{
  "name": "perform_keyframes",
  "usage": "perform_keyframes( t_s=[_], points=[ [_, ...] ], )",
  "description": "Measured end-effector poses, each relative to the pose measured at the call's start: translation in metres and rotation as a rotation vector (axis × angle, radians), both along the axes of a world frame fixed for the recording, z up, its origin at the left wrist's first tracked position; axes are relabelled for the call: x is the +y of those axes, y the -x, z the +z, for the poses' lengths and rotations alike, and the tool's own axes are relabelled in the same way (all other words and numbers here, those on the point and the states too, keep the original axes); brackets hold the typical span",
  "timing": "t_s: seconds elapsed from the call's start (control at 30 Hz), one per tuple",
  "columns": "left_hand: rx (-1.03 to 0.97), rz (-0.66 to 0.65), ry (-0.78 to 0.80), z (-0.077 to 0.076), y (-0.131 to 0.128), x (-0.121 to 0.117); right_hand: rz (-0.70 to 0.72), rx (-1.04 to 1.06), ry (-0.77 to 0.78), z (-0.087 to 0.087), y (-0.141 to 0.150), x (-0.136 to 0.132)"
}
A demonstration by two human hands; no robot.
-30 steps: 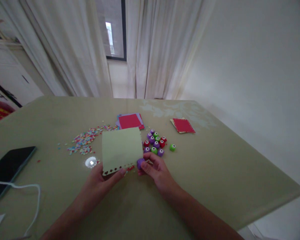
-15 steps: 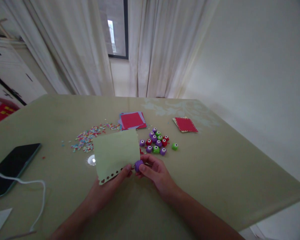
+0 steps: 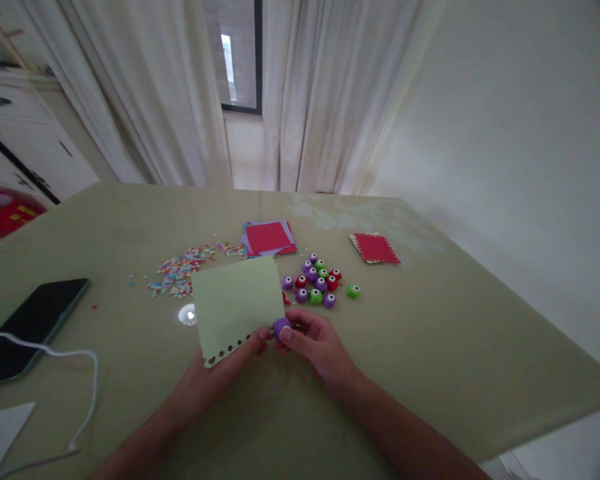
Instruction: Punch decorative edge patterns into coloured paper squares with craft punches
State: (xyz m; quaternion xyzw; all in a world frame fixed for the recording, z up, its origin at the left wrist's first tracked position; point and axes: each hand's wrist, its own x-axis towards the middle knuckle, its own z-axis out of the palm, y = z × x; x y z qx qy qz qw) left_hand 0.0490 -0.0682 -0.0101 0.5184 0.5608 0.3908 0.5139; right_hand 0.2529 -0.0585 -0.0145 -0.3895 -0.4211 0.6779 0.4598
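My left hand (image 3: 235, 360) grips a pale green sheet of paper (image 3: 237, 300) by its lower edge, thumb on top. Along that edge runs a row of small punched shapes, a heart and several stars or flowers; the right edge is scalloped. A purple craft punch (image 3: 281, 328) sits at the sheet's lower right corner, pinched between the thumb and fingers of my right hand (image 3: 313, 340). My left fingertips are close beside the punch. Beyond my right hand, several purple, green and red craft punches (image 3: 315, 296) stand in a cluster.
Colourful paper confetti (image 3: 180, 270) lies left of the cluster. Behind are a stack of coloured paper squares (image 3: 269, 238) and, farther right, a red punched-edge stack (image 3: 376, 247). A black phone (image 3: 35, 323), white cable (image 3: 96, 380) and white paper (image 3: 3, 433) lie at left.
The whole view has shifted slightly, so the table things appear a little farther right. Both hands keep their hold on the sheet and the purple punch.
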Motion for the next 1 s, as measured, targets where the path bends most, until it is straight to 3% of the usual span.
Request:
perform_keyframes(
  t_s=[0.17, 0.47, 1.0],
  points=[
    [-0.010, -0.011, -0.026, -0.002, 0.003, 0.000, 0.027, -0.009, -0.017, 0.001, 0.000, 0.000],
    [0.041, -0.040, 0.005, 0.010, 0.002, -0.001, 0.056, -0.033, -0.006, 0.003, -0.001, -0.001],
    [0.043, -0.065, -0.040, 0.011, 0.001, 0.000, 0.075, -0.087, -0.020, 0.001, -0.004, 0.001]
  ],
)
